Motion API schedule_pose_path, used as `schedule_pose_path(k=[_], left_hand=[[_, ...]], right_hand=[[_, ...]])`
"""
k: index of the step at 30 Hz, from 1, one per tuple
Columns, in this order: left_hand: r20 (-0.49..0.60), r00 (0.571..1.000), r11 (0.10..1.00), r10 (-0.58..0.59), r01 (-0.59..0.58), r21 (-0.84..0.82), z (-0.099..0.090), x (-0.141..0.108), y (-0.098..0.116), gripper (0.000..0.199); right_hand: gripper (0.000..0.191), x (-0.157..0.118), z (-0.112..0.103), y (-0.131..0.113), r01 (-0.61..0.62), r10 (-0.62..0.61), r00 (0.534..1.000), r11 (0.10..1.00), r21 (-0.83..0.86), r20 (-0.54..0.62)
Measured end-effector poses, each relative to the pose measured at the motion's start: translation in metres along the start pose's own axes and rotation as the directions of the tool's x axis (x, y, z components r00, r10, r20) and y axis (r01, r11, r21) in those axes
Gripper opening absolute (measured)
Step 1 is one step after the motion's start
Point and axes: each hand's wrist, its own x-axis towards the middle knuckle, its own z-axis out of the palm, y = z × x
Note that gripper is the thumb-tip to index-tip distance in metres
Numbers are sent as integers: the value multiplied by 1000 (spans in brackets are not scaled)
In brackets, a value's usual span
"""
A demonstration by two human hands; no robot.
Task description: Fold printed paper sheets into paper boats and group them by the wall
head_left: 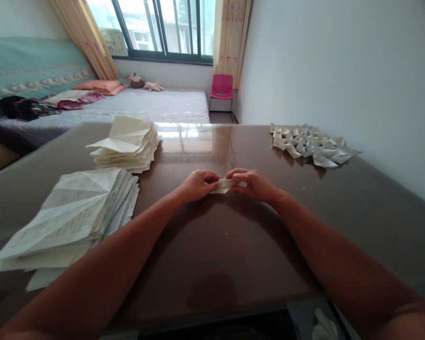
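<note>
Between my hands, just above or on the brown tabletop, is a small piece of folded paper (224, 186), pale and partly covered by fingers. My left hand (200, 184) pinches its left end with thumb and fingers. The right end is gripped by my right hand (250, 184), its fingers curled around the paper. The exact shape of the folds is too small to make out.
Two stacks of creased paper stand on the left: a cream stack (127, 148) farther back and a printed stack (74, 205) nearer. Several folded paper boats (310, 144) cluster at the right rear of the table (212, 255). Beyond are a bed (170, 106) and a pink chair (222, 87).
</note>
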Motion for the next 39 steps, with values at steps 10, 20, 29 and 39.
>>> schedule_pose_path(k=[10, 20, 29, 39], left_hand=[[-28, 997, 993, -65, 68, 101, 9, -2, 5, 29], [0, 996, 992, -86, 86, 97, 5, -2, 8, 35], [51, 996, 991, -73, 66, 119, 3, -4, 17, 37], [118, 973, 976, -199, 207, -68, 5, -4, 14, 25]], right_hand=[[20, -1, 7, 2, 60, -57, 998, 996, -67, 41], [19, 1, 11, 6, -6, 10, 999, 994, -107, 38], [28, 1, 18, 8, -370, 377, 923, 924, 97, -72], [42, 3, 2, 7, -499, 487, 866, 835, 230, 113]])
